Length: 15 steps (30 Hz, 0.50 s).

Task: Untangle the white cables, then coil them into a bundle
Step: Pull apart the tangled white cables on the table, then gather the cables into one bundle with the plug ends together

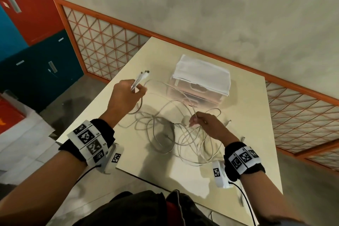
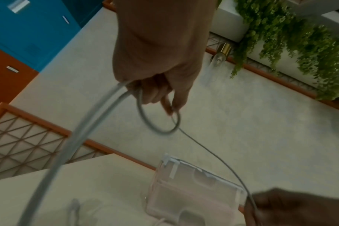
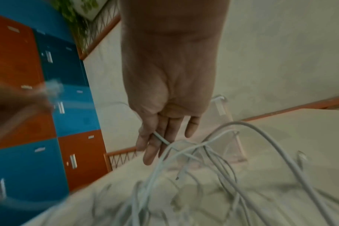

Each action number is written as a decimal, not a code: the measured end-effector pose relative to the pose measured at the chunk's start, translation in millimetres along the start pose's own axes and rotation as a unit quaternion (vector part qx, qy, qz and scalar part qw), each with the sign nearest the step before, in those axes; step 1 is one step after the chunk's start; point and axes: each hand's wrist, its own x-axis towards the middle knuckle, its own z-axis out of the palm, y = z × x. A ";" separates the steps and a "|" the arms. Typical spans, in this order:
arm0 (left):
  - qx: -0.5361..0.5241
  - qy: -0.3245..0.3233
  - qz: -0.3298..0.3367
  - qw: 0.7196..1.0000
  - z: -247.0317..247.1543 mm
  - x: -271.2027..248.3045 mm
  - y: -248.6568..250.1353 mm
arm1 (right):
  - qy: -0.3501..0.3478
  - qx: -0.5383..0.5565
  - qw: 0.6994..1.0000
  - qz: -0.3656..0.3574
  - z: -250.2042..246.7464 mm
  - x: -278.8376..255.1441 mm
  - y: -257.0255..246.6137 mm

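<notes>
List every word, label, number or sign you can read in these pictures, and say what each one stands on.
No words or numbers can be read for certain.
Left wristband: black-and-white square code markers, with tiny characters beside them, too small to read.
Right wristband: code markers only, no legible text.
Locker doors: small label plates, too blurred to read.
Plastic box: no print visible.

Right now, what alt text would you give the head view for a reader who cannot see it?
A person's left hand grips several white cable ends raised above a cream table, while the right hand pinches one strand from the tangled white cables lying there. A translucent lidded box stands behind the tangle.
</notes>
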 end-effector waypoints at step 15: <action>0.026 -0.035 -0.057 0.997 17.0 -17.4 -20.5 | 0.194 0.141 0.961 -0.139 -63.3 -2.3 -90.0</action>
